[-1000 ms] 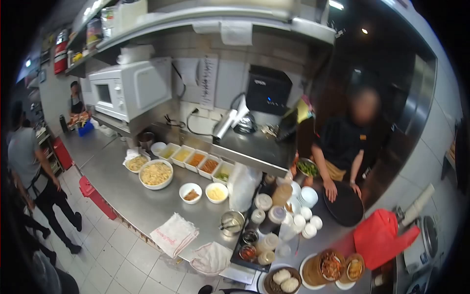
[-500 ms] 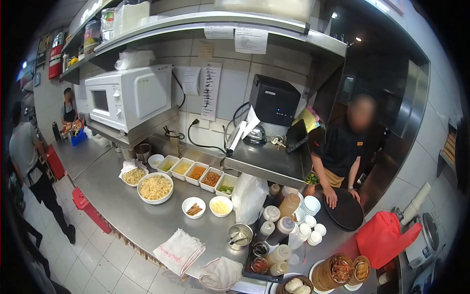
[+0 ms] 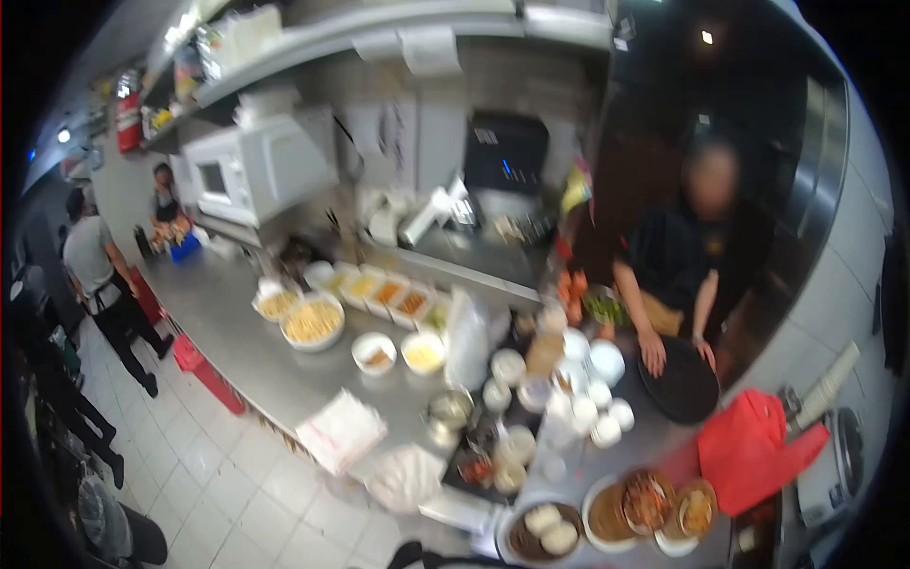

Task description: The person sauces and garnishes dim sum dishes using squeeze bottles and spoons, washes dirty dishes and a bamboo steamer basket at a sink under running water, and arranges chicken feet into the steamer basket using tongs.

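Neither of my hands is in view. Close to me at the bottom, a bamboo steamer holds pale buns. Beside it stand a brown container of reddish food and a smaller one of orange-brown food. Squeeze bottles and jars crowd a dark tray, with a metal pot to their left. Two cloths, one folded and one crumpled, lie at the counter's front edge. Farther left are a large bowl of yellowish food and small white bowls. The picture is blurred.
Across the counter, a co-worker in black has both hands on a round black tray. A red bag stands at right. White cups cluster mid-counter. Two people are at far left, near red bins. A microwave sits above the counter.
My view has shifted and blurred; more floor and a dark bin show at lower left. The container of greens near the co-worker is more fully visible. The co-worker's hands stay on the black tray.
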Demonstrator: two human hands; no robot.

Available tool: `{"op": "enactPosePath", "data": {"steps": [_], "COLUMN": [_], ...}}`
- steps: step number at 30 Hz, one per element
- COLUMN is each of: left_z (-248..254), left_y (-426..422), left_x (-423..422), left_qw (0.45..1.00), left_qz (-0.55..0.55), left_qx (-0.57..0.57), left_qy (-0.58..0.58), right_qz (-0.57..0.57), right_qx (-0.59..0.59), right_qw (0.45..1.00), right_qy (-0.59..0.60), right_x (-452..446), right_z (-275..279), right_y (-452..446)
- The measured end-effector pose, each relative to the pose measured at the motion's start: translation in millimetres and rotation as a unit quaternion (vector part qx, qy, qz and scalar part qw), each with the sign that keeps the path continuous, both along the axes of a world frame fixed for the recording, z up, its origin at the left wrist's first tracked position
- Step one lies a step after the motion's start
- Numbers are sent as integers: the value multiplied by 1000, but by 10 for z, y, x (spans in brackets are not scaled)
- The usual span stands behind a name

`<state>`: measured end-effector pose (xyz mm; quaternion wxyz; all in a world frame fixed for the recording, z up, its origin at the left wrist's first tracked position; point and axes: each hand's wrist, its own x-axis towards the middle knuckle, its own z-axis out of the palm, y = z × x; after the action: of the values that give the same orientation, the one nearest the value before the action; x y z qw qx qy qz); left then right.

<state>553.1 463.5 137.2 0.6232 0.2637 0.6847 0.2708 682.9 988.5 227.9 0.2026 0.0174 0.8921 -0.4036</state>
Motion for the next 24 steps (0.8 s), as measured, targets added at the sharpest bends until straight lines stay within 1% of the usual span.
{"op": "enactPosePath", "data": {"steps": [1, 2, 3, 4, 5, 7, 8, 9, 10, 11, 12, 13, 14, 16, 18, 19, 20, 21, 22, 24], "left_z": [-62, -120, -165, -188, -84, 261, 218, 170, 125, 145, 162, 166, 165, 181, 202, 203, 210, 206, 208, 242], "left_y": [-26, -26, 0, 85, 223, 726, 770, 793, 806, 805, 797, 785, 756, 744, 729, 719, 688, 652, 623, 644], "left_x": [126, 251, 350, 444, 653, 461, 430, 368, 364, 372, 372, 371, 372, 311, 209, 150, 82, 8, -69, -308], "left_qw": [1000, 998, 996, 993, 990, 998, 999, 998, 999, 999, 999, 999, 997, 994, 991, 990, 988, 987, 985, 984], "left_qz": [-8, -18, -30, -35, -36, -38, -43, -50, -49, -48, -27, -7, 51, 91, 112, 119, 124, 131, 136, 126], "left_qx": [9, 18, 32, 38, 31, -37, -4, 29, 7, 7, -19, -45, -49, -45, -44, -44, -46, -49, -53, -60], "left_qy": [-25, -52, -82, -105, -136, 37, 17, -2, 18, 17, 22, 27, 17, 34, 58, 68, 76, 84, 92, 107], "right_qz": [24, 50, -15, -35, 2, 58, 63, 92, 119, 99, 77, 37, -5, -12, -18, 31, 9, 12, 6, -3], "right_qx": [-8, 15, -59, -37, -85, -154, -157, -105, -53, -63, -72, -87, -102, -70, -20, 106, 136, 180, 170, 213], "right_qw": [999, 992, 991, 992, 984, 969, 969, 973, 974, 971, 967, 972, 974, 937, 955, 970, 966, 947, 959, 955], "right_qy": [31, 115, 120, 115, 158, 183, 181, 184, 188, 210, 232, 217, 204, 341, 295, 215, 220, 266, 229, 207], "right_x": [67, -176, -310, -478, -582, -767, -864, -976, -1079, -1221, -1401, -1620, -1870, -2467, -3028, -3188, -3288, -3479, -3455, -3420], "right_z": [-19, 322, 508, 838, 780, 834, 884, 955, 1011, 1042, 1068, 1130, 1188, 1007, 678, 772, 731, 479, 569, 647], "right_y": [48, -134, -254, -416, -388, -379, -336, -324, -304, -275, -249, -244, -263, -333, -445, -553, -682, -730, -811, -975]}}
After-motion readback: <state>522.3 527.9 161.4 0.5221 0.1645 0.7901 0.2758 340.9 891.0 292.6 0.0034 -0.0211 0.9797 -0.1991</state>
